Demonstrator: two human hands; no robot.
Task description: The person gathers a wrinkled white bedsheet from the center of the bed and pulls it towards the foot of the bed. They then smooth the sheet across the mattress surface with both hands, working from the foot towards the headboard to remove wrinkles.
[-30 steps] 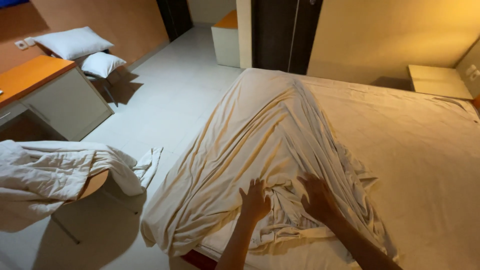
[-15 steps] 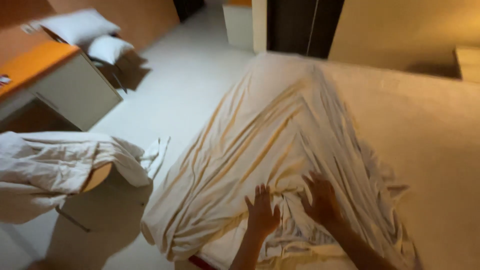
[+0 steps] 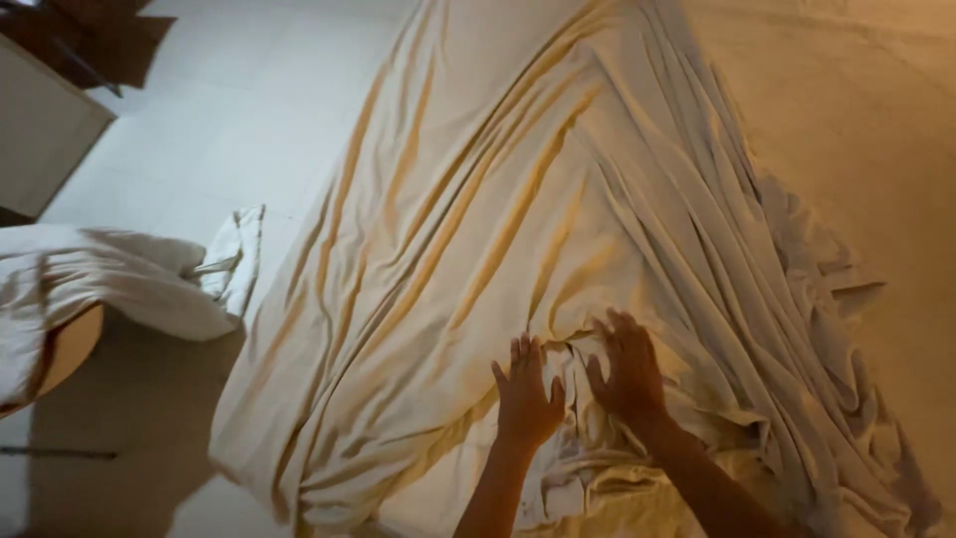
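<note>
A cream bed sheet [image 3: 518,199] lies rumpled in long folds over the bed [image 3: 856,110], its left side hanging toward the floor. My left hand [image 3: 526,395] rests flat on the sheet near the bed's near edge, fingers spread. My right hand [image 3: 625,367] lies just beside it, palm down with fingers apart, pressing on a bunched part of the sheet. Neither hand grips anything.
A heap of white bedding [image 3: 90,289] lies over a round chair [image 3: 60,349] at the left. A pale cabinet [image 3: 40,130] stands at the upper left. Light tiled floor [image 3: 229,130] runs along the bed's left side.
The view has tipped down and moved closer to the bed. Both hands have slid a little forward on the sheet and stay flat.
</note>
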